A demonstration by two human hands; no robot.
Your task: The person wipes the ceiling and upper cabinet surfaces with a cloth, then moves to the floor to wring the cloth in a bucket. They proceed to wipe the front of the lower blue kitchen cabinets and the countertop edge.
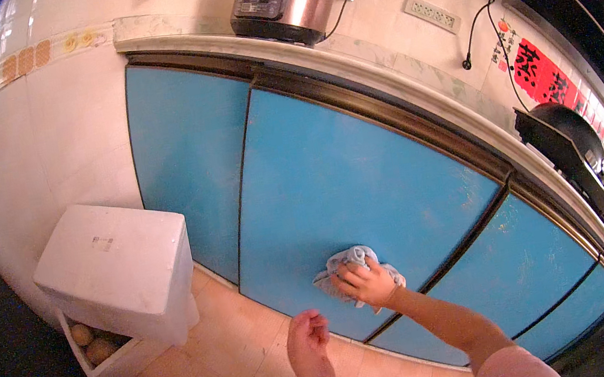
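My right hand [369, 282] presses a crumpled grey-blue cloth [357, 253] against the lower part of a wide blue cabinet door [336, 183]. Some of the cloth is hidden beneath the fingers and palm. To the left and lower, my left hand [308, 337] hangs over the tiled floor with its fingers curled in, and I see nothing in it. It is apart from both the door and the cloth. Pale scuffs mark the door's right side, and dark strips separate it from the neighbouring blue panels [184, 147].
A white foam box [113, 257] stands at left, above an open foam box [113, 374] with round brown produce. The stone countertop edge [382, 94] overhangs the doors, carrying an electric pressure cooker [285, 0] and, at right, a gas stove [554, 151] with a wok [574, 127].
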